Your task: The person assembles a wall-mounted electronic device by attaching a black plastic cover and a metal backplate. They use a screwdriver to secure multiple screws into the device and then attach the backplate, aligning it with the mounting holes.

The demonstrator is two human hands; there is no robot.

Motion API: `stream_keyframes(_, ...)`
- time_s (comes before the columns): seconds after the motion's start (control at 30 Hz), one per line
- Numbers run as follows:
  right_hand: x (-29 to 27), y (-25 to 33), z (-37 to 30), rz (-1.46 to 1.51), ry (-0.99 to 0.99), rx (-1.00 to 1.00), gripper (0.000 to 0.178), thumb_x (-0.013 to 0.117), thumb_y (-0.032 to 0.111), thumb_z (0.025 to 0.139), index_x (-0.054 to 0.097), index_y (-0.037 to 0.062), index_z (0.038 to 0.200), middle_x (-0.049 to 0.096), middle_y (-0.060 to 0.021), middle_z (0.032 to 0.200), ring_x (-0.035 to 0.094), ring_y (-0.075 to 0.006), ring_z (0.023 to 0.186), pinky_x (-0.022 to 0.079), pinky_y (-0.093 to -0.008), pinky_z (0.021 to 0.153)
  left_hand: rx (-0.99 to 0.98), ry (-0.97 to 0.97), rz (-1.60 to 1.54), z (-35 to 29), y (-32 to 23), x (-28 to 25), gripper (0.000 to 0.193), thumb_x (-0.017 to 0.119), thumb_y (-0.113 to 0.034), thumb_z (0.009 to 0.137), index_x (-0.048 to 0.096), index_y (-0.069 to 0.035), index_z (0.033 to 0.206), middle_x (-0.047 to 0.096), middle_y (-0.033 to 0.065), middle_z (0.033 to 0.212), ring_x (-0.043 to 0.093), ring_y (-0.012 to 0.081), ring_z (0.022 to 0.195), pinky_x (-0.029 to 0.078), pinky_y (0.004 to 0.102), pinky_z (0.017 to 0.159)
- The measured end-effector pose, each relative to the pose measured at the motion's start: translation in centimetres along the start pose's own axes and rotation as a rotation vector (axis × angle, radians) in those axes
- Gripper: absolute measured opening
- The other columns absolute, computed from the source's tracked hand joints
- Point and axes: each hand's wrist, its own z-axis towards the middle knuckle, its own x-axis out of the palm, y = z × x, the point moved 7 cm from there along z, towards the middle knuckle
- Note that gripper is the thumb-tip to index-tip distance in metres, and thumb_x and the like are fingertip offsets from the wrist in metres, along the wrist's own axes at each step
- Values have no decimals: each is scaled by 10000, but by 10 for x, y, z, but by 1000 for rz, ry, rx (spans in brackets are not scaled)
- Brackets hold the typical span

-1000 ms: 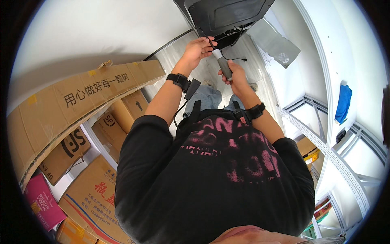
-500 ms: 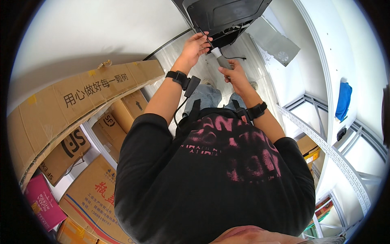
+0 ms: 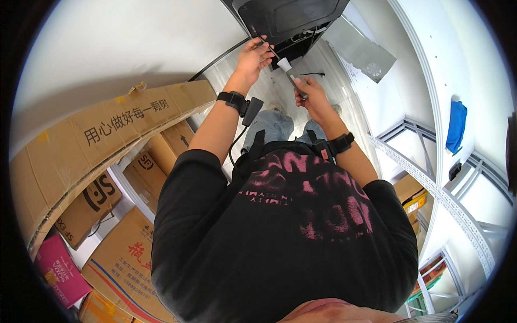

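My right hand (image 3: 313,96) is wrapped round the grey handle of a screwdriver (image 3: 291,75) with a pale collar. Its thin shaft runs up and left toward the edge of a black metal cabinet (image 3: 293,19). The fingers of my left hand (image 3: 252,60) pinch around the shaft near its far end. The tip meets the cabinet's left edge, though the screw, if any, is too small to make out. Below the black panel, the cabinet's inside is partly exposed, with cables showing.
A grey metal panel with a round vent (image 3: 361,48) leans at the right. A black cable (image 3: 312,74) lies on the floor. Cardboard boxes (image 3: 113,124) fill shelving at my left; white metal racks (image 3: 431,167) with a blue item (image 3: 456,127) stand at my right.
My right hand has shifted slightly down, and more of the screwdriver's handle shows, now steeper. My left hand has moved slightly up and left along with the shaft.
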Motion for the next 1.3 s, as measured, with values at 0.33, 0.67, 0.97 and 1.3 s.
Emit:
stream_keyframes(0.33, -1, 3, -3, 54, 32, 26, 372, 551, 433, 918, 569, 61, 918, 556, -20, 695, 498, -106, 569, 419, -252, 548, -6, -25, -25, 1, 0, 0, 195, 555, -126, 925, 566, -139, 1120, 646, 30, 888, 616, 106, 709, 504, 257, 602)
stream_keyframes(0.67, 6, 9, -3, -104, 69, -25, 447, 679, 309, 849, 474, -1, 1098, 543, -21, 666, 497, -92, 540, 407, -238, 485, -54, -8, -182, 10, 1, 0, 199, 477, -195, 958, 595, -68, 1057, 648, 45, 869, 612, 142, 703, 506, 283, 628)
stream_keyframes(0.97, 7, 11, 1, -282, 68, -64, 368, 662, 291, 866, 482, 33, 1055, 556, -20, 695, 500, -76, 578, 398, -212, 511, -113, -124, -255, 16, -5, 1, 201, 472, -208, 954, 610, -65, 990, 618, 34, 869, 581, 174, 774, 467, 297, 691)
stream_keyframes(1.3, 14, 22, -5, -283, 124, -42, 381, 637, 279, 886, 478, 20, 1116, 586, -46, 694, 521, -92, 552, 407, -225, 483, -129, -198, -293, 16, -5, 4, 200, 477, -209, 945, 620, -70, 963, 603, 23, 855, 555, 167, 780, 444, 287, 710)
